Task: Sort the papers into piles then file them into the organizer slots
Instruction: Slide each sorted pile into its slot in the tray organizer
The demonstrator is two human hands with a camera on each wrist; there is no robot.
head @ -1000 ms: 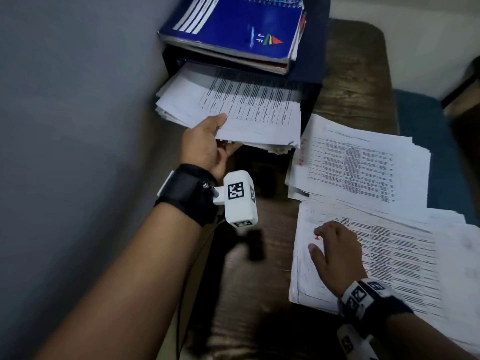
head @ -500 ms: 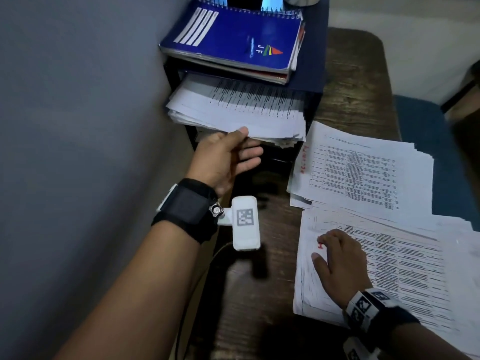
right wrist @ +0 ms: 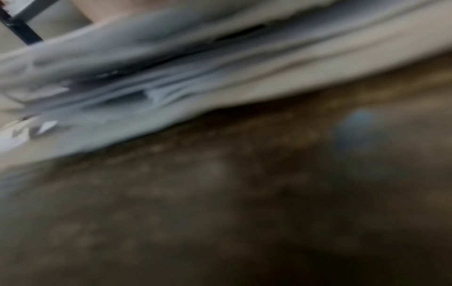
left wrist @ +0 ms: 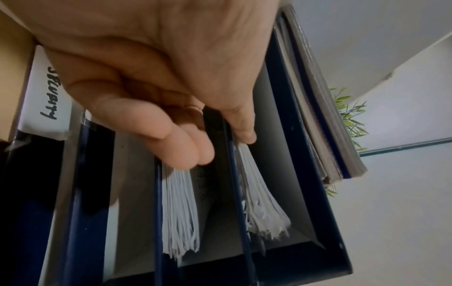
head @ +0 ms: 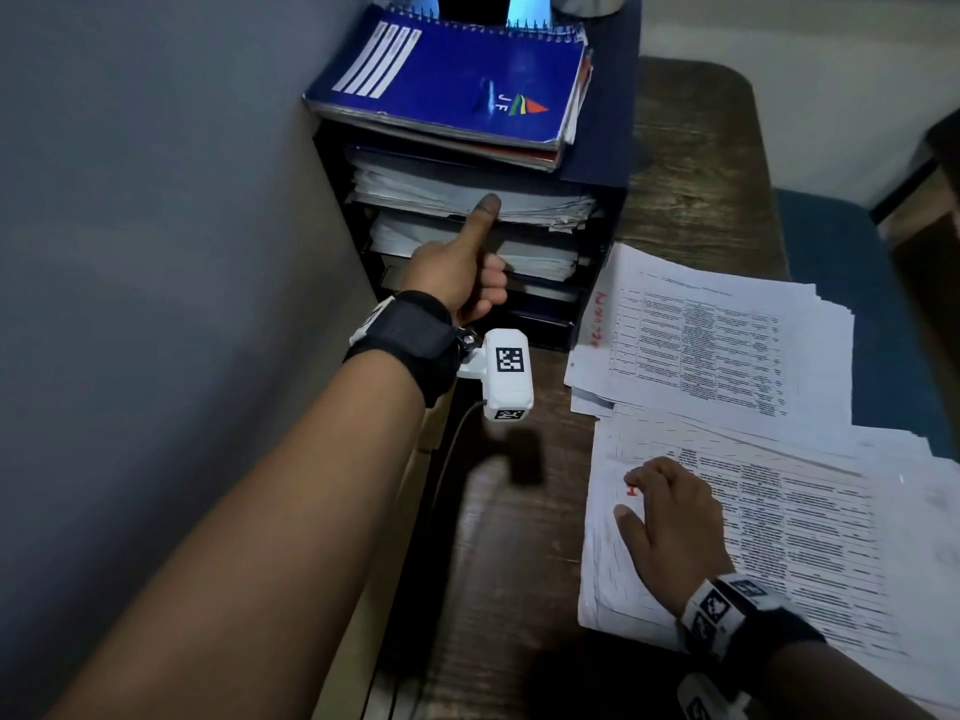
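Observation:
A dark blue organizer [head: 597, 241] stands at the back of the table, its slots stacked one above another. A paper stack [head: 535, 205] fills the top slot and another stack [head: 540, 254] lies in the slot below. My left hand [head: 483, 252] is at the slots' front: its thumb presses the front edge of the top stack [left wrist: 264, 203] and its fingers [left wrist: 181, 151] are curled and hold nothing. My right hand [head: 670, 517] rests flat on the near pile of printed sheets [head: 810, 553]. A second pile [head: 727, 345] lies behind it.
A blue spiral notebook [head: 457, 80] lies on top of the organizer. A grey wall [head: 156, 252] runs close along the left. Bare wooden table [head: 519, 563] shows between the arms. A blue seat [head: 893, 356] lies beyond the table's right edge. The right wrist view is blurred.
The paper stack that my left hand held half out of the top slot has slid fully in. The hand let go, and its thumb now presses the stack's edge. My right hand stayed put.

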